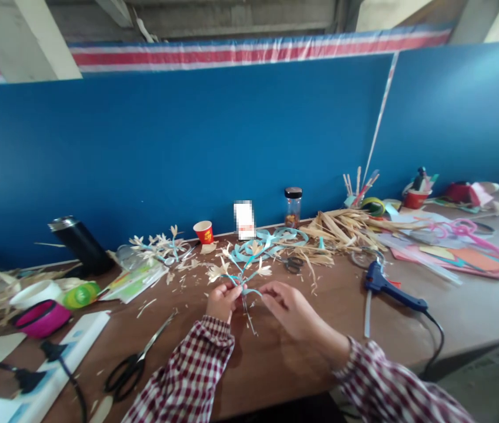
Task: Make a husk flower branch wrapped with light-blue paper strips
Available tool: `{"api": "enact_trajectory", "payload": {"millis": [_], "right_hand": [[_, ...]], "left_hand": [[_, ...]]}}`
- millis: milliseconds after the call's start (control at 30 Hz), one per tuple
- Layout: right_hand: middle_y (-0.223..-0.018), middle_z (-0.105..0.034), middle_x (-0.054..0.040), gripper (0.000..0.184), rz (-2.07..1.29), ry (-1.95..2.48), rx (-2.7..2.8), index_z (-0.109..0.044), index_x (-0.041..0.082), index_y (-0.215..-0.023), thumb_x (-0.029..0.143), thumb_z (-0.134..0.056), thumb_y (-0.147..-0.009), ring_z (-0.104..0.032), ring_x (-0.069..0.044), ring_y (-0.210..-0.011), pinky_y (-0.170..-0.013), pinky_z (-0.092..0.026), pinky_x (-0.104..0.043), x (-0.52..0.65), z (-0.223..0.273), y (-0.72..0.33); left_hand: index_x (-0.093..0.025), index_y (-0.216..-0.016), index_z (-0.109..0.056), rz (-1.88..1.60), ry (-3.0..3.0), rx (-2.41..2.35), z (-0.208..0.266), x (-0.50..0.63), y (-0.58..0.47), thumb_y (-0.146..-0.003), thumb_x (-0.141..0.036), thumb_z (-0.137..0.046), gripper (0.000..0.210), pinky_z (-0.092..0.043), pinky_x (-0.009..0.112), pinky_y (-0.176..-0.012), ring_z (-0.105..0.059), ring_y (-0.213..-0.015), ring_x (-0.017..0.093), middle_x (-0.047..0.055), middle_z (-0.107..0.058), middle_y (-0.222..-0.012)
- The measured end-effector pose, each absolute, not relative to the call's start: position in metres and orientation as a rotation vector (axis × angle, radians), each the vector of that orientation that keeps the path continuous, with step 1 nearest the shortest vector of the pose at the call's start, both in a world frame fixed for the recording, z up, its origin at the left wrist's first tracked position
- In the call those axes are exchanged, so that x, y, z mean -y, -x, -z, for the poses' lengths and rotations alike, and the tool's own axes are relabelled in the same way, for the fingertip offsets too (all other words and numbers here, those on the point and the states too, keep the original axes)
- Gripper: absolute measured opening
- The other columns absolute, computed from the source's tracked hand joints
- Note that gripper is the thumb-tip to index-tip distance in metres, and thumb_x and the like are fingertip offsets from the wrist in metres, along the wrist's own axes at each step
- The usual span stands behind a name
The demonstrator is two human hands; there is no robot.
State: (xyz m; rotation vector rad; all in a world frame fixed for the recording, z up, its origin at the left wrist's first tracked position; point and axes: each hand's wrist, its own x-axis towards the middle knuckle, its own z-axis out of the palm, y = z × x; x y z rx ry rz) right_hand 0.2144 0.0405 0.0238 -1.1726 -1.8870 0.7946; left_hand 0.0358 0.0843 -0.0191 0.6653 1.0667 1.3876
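The pale-flowered spray (pixel 241 274) is above the brown table (pixel 271 376), blooms far, stem ends near; the left hand (pixel 221 301) pinches its stems, and a blue strip (pixel 254 292) runs right from them to the right hand (pixel 288 305), whose fingertips hold its end
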Motion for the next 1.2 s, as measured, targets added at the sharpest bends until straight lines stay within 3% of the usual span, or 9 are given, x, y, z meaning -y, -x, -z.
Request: {"api": "enact_trajectory", "payload": {"millis": [133,300,500,633,833,967,1200], "right_hand": [[-0.072,-0.063,-0.0047,0.030,-0.815,1.250,1.893,-0.060,0.017,-0.076,0.035,-0.040,-0.089,-0.056,-0.016,-0.066,-0.062,-0.040,-0.026,-0.086,-0.005,-0.188],[-0.059,-0.057,-0.0016,0.032,-0.886,1.248,1.897,-0.055,0.017,-0.062,0.036,-0.047,-0.086,-0.050,-0.013,-0.057,-0.053,-0.035,-0.023,-0.102,0.009,-0.176],[-0.069,-0.062,-0.0017,0.014,-1.142,1.116,1.761,-0.061,0.014,-0.074,0.022,-0.052,-0.079,-0.054,-0.013,-0.064,-0.060,-0.042,-0.022,-0.101,0.012,-0.181],[-0.074,-0.064,-0.0029,0.013,-1.213,1.050,1.705,-0.064,0.014,-0.081,0.019,-0.052,-0.078,-0.055,-0.014,-0.069,-0.064,-0.043,-0.023,-0.100,0.014,-0.183],[-0.064,-0.058,0.0001,0.011,-1.229,1.166,1.675,-0.060,0.014,-0.072,0.022,-0.053,-0.077,-0.050,-0.011,-0.060,-0.056,-0.038,-0.021,-0.096,0.015,-0.184],[-0.060,-0.054,0.0019,0.011,-1.224,1.259,1.665,-0.057,0.014,-0.069,0.022,-0.052,-0.076,-0.046,-0.010,-0.056,-0.052,-0.035,-0.020,-0.095,0.015,-0.186],[-0.058,-0.053,0.0024,0.008,-1.171,1.294,1.699,-0.057,0.015,-0.070,0.020,-0.053,-0.075,-0.044,-0.010,-0.055,-0.050,-0.032,-0.019,-0.091,0.010,-0.186]], "left_hand": [[-0.011,-0.072,-0.063,-1.399,-0.630,-1.047,0.021,-0.086,-0.034,-0.060,-0.009,-0.076,0.018,-0.054,0.021,-0.053,-0.066,-0.061,0.014,0.006,-0.071,-0.067],[-0.012,-0.074,-0.063,-1.412,-0.586,-1.041,0.023,-0.087,-0.030,-0.056,-0.015,-0.080,0.025,-0.053,0.020,-0.055,-0.066,-0.061,0.013,0.005,-0.071,-0.067],[-0.012,-0.074,-0.063,-1.350,-0.560,-1.016,0.019,-0.083,-0.029,-0.050,-0.021,-0.085,0.033,-0.052,0.018,-0.053,-0.065,-0.060,0.012,0.005,-0.071,-0.070],[-0.013,-0.076,-0.063,-1.312,-0.562,-1.002,0.019,-0.082,-0.029,-0.050,-0.024,-0.085,0.036,-0.050,0.017,-0.051,-0.065,-0.058,0.012,0.004,-0.071,-0.071],[-0.012,-0.083,-0.068,-1.242,-0.551,-1.011,0.018,-0.081,-0.029,-0.052,-0.021,-0.085,0.037,-0.052,0.017,-0.053,-0.065,-0.060,0.012,0.005,-0.071,-0.072],[-0.011,-0.076,-0.069,-1.212,-0.574,-1.096,0.018,-0.080,-0.030,-0.053,-0.020,-0.084,0.029,-0.053,0.018,-0.055,-0.065,-0.061,0.012,0.007,-0.072,-0.072],[-0.012,-0.076,-0.071,-1.259,-0.618,-1.170,0.017,-0.079,-0.033,-0.046,-0.033,-0.086,0.040,-0.052,0.019,-0.057,-0.066,-0.063,0.013,0.007,-0.073,-0.072]]}}
